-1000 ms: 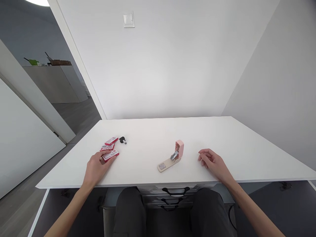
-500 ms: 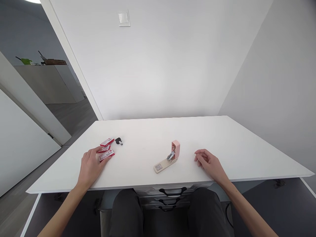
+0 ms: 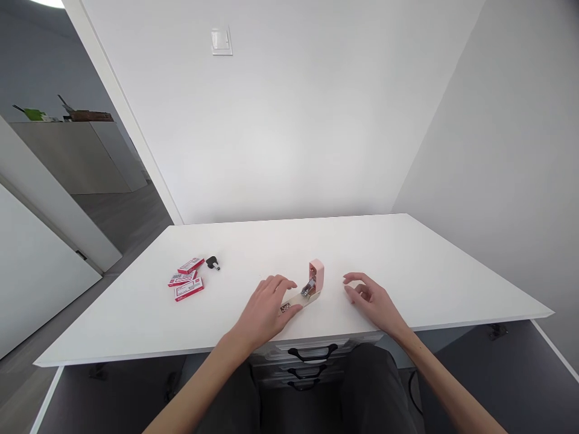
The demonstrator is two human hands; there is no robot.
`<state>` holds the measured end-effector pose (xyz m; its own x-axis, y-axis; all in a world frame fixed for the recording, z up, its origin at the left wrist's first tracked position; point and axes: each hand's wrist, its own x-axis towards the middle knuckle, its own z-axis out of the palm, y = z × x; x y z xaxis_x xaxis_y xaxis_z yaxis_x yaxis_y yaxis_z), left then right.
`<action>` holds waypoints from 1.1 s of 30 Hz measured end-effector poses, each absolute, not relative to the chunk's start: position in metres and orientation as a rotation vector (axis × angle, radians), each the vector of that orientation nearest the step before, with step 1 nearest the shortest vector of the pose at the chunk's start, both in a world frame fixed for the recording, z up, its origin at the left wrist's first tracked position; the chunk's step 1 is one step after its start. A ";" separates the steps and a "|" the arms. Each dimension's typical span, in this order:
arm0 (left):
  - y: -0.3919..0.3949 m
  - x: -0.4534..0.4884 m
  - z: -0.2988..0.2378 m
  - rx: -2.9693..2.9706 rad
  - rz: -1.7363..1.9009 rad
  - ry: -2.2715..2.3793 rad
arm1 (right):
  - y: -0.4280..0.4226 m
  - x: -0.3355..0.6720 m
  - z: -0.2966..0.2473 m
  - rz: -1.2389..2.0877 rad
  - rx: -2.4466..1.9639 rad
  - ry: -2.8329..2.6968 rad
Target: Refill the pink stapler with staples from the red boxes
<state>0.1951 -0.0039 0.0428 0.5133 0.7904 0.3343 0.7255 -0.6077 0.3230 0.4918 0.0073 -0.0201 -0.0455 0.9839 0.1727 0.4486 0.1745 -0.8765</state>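
A stapler (image 3: pixel 316 276) stands on the white desk with its pink top swung upright, its metal mechanism exposed and its cream base lying flat. My left hand (image 3: pixel 266 306) is over the near end of that base, thumb and fingers apart on either side of it. Part of the base is hidden under the hand, and whether it touches cannot be made out for certain. To the right of the stapler, my right hand (image 3: pixel 368 299) rests near the desk surface, holding nothing, its fingers loosely curled and apart.
Several red-and-white small boxes (image 3: pixel 189 289) lie in a loose pile at the left of the desk (image 3: pixel 253 241). Beside them is a small black and metal object (image 3: pixel 212 263). A wall rises behind the desk; drawers with black handles (image 3: pixel 312 353) are below its front edge.
My left hand has left the small boxes and moved right to the stapler's base. My right hand stays beside the stapler, its fingers a little more spread. The view has shifted slightly.
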 end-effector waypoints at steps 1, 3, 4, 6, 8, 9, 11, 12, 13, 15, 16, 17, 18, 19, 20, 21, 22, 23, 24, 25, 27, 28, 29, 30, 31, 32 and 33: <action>-0.003 0.198 0.038 2.588 0.648 1.332 | 0.006 0.488 -0.015 0.831 -1.379 -1.666; -0.003 0.199 0.028 2.550 0.600 1.368 | 0.005 0.478 -0.004 0.865 -1.335 -1.751; -0.004 0.198 0.023 2.530 0.591 1.382 | 0.005 0.472 0.002 0.877 -1.308 -1.795; -0.005 0.195 0.013 2.459 0.615 1.407 | 0.008 0.461 0.013 0.871 -1.261 -1.865; -0.007 0.192 0.007 2.350 0.677 1.418 | 0.013 0.452 0.023 0.851 -1.236 -1.904; -0.008 0.190 0.004 2.286 0.715 1.419 | 0.015 0.447 0.028 0.835 -1.226 -1.927; -0.010 0.188 0.000 2.164 0.787 1.425 | 0.018 0.440 0.034 0.796 -1.199 -1.996; -0.010 0.187 -0.002 2.115 0.815 1.430 | 0.019 0.436 0.036 0.767 -1.182 -2.040; -0.010 0.186 -0.004 2.076 0.837 1.437 | 0.019 0.433 0.037 0.730 -1.164 -2.087; -0.011 0.185 -0.007 2.024 0.871 1.452 | 0.017 0.427 0.039 0.633 -1.140 -2.168; -0.011 0.183 -0.008 2.006 0.885 1.458 | 0.016 0.425 0.039 0.584 -1.134 -2.198; -0.012 0.182 -0.008 1.988 0.899 1.464 | 0.015 0.423 0.039 0.542 -1.131 -2.221; -0.012 0.181 -0.008 1.973 0.911 1.467 | 0.014 0.420 0.039 0.509 -1.132 -2.240; -0.013 0.180 -0.008 1.960 0.919 1.469 | 0.013 0.418 0.039 0.483 -1.133 -2.259; -0.014 0.179 -0.007 1.956 0.922 1.468 | 0.013 0.416 0.039 0.457 -1.130 -2.284; -0.015 0.178 -0.005 1.967 0.916 1.462 | 0.012 0.414 0.039 0.425 -1.124 -2.315; -0.015 0.178 -0.004 1.996 0.901 1.453 | 0.011 0.412 0.040 0.388 -1.115 -2.351; -0.017 0.178 -0.002 2.036 0.880 1.442 | 0.010 0.410 0.040 0.348 -1.106 -2.389; -0.018 0.178 -0.001 2.076 0.862 1.436 | 0.010 0.407 0.041 0.310 -1.101 -2.424; -0.019 0.178 0.000 2.107 0.850 1.440 | 0.009 0.405 0.042 0.276 -1.102 -2.452; -0.021 0.178 0.000 2.121 0.863 1.479 | 0.007 0.401 0.043 0.232 -1.120 -2.482; -0.022 0.176 -0.001 2.108 0.886 1.507 | 0.006 0.399 0.044 0.217 -1.130 -2.486; -0.023 0.175 -0.001 2.094 0.909 1.531 | 0.005 0.398 0.044 0.206 -1.138 -2.484; -0.024 0.172 -0.002 2.083 0.927 1.549 | 0.004 0.397 0.044 0.195 -1.142 -2.480; -0.024 0.169 -0.003 2.080 0.936 1.558 | 0.003 0.396 0.044 0.188 -1.144 -2.476; -0.024 0.165 -0.004 2.084 0.938 1.560 | 0.003 0.396 0.044 0.183 -1.146 -2.472; -0.025 0.161 -0.005 2.094 0.931 1.553 | 0.002 0.395 0.044 0.182 -1.150 -2.465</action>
